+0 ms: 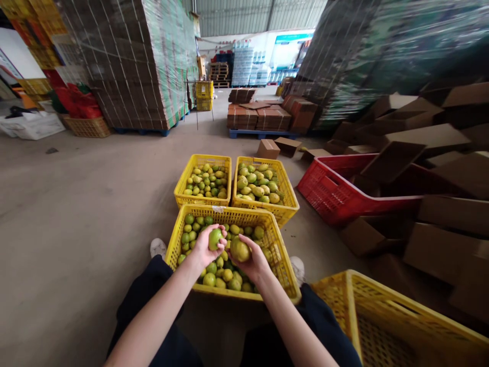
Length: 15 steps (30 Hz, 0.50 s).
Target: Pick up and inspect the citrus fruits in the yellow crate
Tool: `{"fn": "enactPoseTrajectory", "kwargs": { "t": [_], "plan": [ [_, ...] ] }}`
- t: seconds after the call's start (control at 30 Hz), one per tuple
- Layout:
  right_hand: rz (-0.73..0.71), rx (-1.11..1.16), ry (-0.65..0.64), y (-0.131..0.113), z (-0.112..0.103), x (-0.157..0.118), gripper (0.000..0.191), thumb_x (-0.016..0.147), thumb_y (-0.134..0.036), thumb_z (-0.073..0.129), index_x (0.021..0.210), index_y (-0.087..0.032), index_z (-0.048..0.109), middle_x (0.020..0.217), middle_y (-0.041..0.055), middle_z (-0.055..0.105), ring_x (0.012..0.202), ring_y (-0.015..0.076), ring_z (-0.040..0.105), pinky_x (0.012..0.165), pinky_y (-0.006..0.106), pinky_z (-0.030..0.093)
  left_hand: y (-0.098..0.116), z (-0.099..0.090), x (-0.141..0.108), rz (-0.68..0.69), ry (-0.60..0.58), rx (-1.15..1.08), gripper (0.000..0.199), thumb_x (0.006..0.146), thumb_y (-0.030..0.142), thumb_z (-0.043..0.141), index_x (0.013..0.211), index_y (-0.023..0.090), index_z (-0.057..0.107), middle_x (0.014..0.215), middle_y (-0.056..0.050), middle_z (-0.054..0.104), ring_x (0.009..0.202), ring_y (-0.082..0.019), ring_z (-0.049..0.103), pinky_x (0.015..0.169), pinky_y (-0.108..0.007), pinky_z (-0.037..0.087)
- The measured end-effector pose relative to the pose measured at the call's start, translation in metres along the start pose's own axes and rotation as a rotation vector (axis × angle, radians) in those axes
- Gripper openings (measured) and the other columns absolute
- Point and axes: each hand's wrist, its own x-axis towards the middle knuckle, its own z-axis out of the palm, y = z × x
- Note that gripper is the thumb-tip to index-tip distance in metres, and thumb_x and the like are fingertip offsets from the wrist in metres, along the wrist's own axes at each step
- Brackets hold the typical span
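1. Head view, centre: left hand (205, 245) cups a smooth round green fruit (215, 239); right hand (257, 261) grasps a dull yellow-green round fruit (240, 249). Both above a yellow slatted plastic crate (281, 259).
2. Risk, judged: loosened fingers could drop either, bruising the crated green-yellow fruits (227, 275).
3. Forearms cross near rim, lower centre; open grey floor (76, 219), left.

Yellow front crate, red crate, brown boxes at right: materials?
Yellow front crate: likely moulded plastic, satin; slotted walls, even colour throughout.
Red crate: probably plastic too, smooth, slight sheen.
Brown boxes: apparently cardboard, matte, with thin folding flaps.
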Motion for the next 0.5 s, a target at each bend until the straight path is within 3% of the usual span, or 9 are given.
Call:
{"fn": "enactPoseTrajectory", "kwargs": {
  "t": [0.5],
  "plan": [
    [0.06,-0.027,-0.021,0.013,0.001,0.005,0.011,0.073,-0.021,0.06,0.081,-0.014,0.058,0.057,0.0003,0.061,0.052,0.0133,0.059,0.057,0.028,0.051,-0.004,-0.003,0.005,-0.019,0.001,0.03,0.014,0.085,0.02,0.043,0.076,0.012,0.051,0.062,-0.001,0.051,0.044,-0.005,0.046,0.035,-0.011,0.034]
  ]
}}
